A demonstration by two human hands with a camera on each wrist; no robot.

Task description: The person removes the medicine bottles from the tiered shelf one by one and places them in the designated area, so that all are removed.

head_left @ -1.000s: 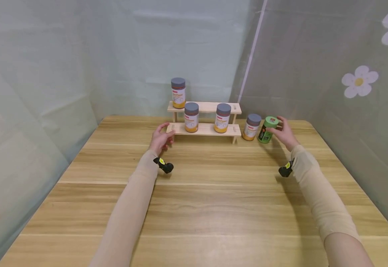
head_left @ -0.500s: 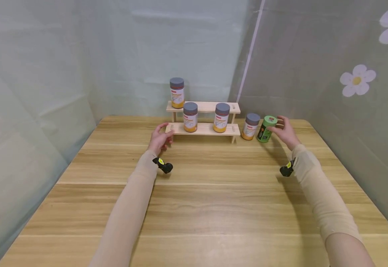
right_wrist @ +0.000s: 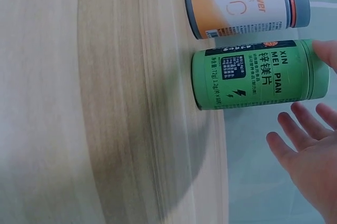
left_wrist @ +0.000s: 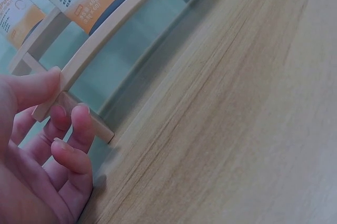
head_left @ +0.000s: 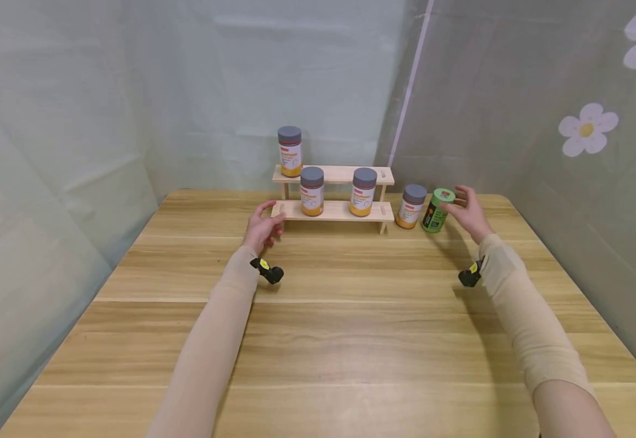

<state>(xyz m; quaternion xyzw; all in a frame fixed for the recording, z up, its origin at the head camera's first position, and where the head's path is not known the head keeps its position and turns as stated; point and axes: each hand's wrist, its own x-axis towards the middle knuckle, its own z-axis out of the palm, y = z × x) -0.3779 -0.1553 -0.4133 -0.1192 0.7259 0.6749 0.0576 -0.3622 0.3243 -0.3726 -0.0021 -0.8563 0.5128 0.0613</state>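
In the head view, my left hand (head_left: 263, 229) is at the left end of a two-tier wooden display shelf (head_left: 335, 210). Its thumb lies on the lower plank and its fingers curl beneath, gripping that corner, as the left wrist view shows. My right hand (head_left: 469, 214) is beside a green supplement jar (head_left: 435, 213) standing upright on the table. In the right wrist view, the thumb touches the green lid (right_wrist: 317, 71) while the other visible fingers are loosely bent and apart from the jar. A grey-lidded jar (head_left: 410, 208) stands just left of the green one.
Two grey-lidded jars, one left (head_left: 312, 193) and one right (head_left: 362, 193), stand on the lower plank. Another grey-lidded jar (head_left: 290, 153) is on the upper plank's left end. Behind the wood-grain table (head_left: 329, 316) hangs a pale curtain (head_left: 318, 79).
My right hand's fingers have lifted slightly at the green jar. My left hand keeps its grip on the shelf, and the jars stay in place; the head view has shifted a little.
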